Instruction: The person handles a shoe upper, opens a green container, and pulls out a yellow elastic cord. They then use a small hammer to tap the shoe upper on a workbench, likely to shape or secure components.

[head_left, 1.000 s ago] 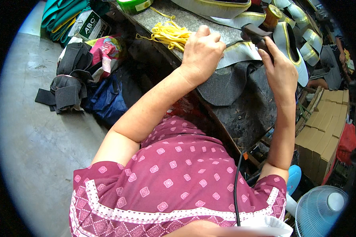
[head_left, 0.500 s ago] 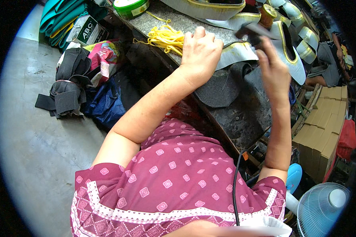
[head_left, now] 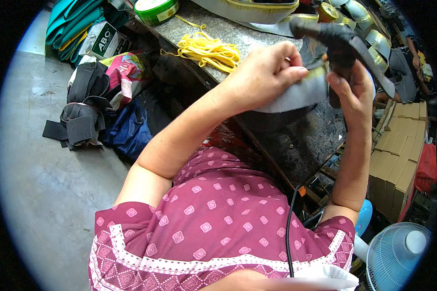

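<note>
My left hand (head_left: 264, 80) is closed, its thumb and fingers pinching a grey shoe upper (head_left: 296, 94) with a yellow edge strip. The piece is raised above the dark end of the workbench (head_left: 301, 153). My right hand (head_left: 357, 97) grips a black hammer (head_left: 342, 42) by its handle, and the head is up at the far side of the hand. Right-hand fingers are also close to the upper's right end; whether they touch it I cannot tell. To the left of my left hand, a loose pile of yellow cord (head_left: 206, 51) lies on the bench.
A green tub (head_left: 155, 12) stands at the bench's far left. More grey uppers (head_left: 257, 12) and a yellow spool (head_left: 327, 13) sit at the back. Bundled dark fabric (head_left: 82, 109) lies left, cardboard boxes (head_left: 398, 150) are stacked right, and a fan (head_left: 398, 257) stands lower right.
The upper, lying on the bench near a dark round pad before, is now lifted toward me. My left hand has turned and moved right; my right hand with the hammer has shifted slightly right.
</note>
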Tool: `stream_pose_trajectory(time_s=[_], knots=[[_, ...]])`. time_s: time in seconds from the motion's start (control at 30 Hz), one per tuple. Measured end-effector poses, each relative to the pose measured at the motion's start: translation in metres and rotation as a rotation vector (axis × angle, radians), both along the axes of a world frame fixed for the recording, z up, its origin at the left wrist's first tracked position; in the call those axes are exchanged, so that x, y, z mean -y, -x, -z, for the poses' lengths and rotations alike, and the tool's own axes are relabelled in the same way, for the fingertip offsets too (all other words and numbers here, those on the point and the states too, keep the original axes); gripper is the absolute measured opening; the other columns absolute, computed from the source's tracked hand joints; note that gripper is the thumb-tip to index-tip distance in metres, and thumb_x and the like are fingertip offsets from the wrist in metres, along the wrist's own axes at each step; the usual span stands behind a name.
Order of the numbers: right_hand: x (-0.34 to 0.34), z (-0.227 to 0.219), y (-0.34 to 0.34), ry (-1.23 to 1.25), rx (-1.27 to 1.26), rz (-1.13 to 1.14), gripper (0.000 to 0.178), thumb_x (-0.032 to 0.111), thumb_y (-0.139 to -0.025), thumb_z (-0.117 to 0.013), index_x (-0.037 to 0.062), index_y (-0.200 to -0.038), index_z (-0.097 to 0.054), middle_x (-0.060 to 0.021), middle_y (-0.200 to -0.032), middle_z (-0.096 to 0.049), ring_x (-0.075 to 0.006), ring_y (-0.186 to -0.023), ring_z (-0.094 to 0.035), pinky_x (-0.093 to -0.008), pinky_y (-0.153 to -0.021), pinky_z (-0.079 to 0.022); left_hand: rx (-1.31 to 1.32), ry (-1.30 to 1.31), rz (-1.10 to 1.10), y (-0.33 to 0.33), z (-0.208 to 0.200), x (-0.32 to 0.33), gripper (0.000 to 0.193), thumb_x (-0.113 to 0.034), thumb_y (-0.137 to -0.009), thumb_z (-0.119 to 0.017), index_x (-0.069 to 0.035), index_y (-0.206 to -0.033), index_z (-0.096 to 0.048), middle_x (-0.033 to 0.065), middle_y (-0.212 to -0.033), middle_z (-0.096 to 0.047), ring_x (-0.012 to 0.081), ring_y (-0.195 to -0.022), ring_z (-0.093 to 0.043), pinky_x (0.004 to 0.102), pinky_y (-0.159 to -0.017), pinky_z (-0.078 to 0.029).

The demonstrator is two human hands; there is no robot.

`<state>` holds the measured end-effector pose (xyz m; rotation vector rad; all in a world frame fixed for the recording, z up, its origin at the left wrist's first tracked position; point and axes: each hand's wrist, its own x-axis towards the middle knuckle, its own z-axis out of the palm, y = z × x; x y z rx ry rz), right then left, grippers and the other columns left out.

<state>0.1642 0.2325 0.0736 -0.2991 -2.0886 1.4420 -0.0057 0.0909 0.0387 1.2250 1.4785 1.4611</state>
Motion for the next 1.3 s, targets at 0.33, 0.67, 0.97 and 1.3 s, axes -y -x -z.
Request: stream_pose_trajectory(time_s=[0.33, 0.67, 0.97, 1.3], knots=[[-0.011, -0.036, -0.024, 0.040, 0.437, -0.158, 0.044, 0.026, -0.094, -0.065, -0.0024, -0.127, -0.057, -0.0043, -0.107, -0.062, -0.0108, -0.094, -0.056, -0.0258, -0.086, -0.045, -0.203, 0.103, 0.376, 0.008, -0.013, 0.028, 0.022, -0.020, -0.091, -0.070, 0.000, -0.101, -0.073, 0.0103, -0.085, -0.073, 0.0147, -0.080, -0.066, 0.0305, -0.078, -0.052], [-0.021, -0.015, 0.026, -0.372, 0.394, 0.311, 0.049, 0.036, -0.095, -0.068, 0.0031, -0.129, -0.061, -0.0084, -0.092, -0.073, -0.0175, -0.078, -0.067, -0.0333, -0.072, -0.053, -1.014, 0.147, -0.421, 0.020, 0.032, -0.023, 0.018, -0.025, -0.086, -0.068, -0.006, -0.085, -0.069, 0.0142, -0.083, -0.068, 0.0354, -0.084, -0.068, 0.0463, -0.075, -0.054], [-0.005, 0.038, 0.024, -0.933, 0.509, 0.406, 0.035, 0.035, -0.099, -0.059, 0.0147, -0.127, -0.059, -0.0139, -0.102, -0.072, -0.0361, -0.090, -0.071, -0.0453, -0.075, -0.056, -1.155, 0.202, -0.439, 0.013, 0.038, -0.031, 0.016, -0.022, -0.084, -0.067, -0.006, -0.083, -0.068, 0.0153, -0.084, -0.068, 0.0356, -0.085, -0.068, 0.0467, -0.077, -0.055], [-0.012, 0.023, 0.017, -0.894, 0.468, 0.477, 0.037, 0.044, -0.097, -0.059, 0.0260, -0.129, -0.066, -0.0123, -0.098, -0.073, -0.0336, -0.086, -0.071, -0.0410, -0.070, -0.056, -1.156, 0.029, -0.449, 0.008, 0.050, -0.020, 0.008, -0.014, -0.080, -0.070, -0.009, -0.086, -0.073, 0.0090, -0.089, -0.064, 0.0291, -0.093, -0.064, 0.0406, -0.079, -0.054]])
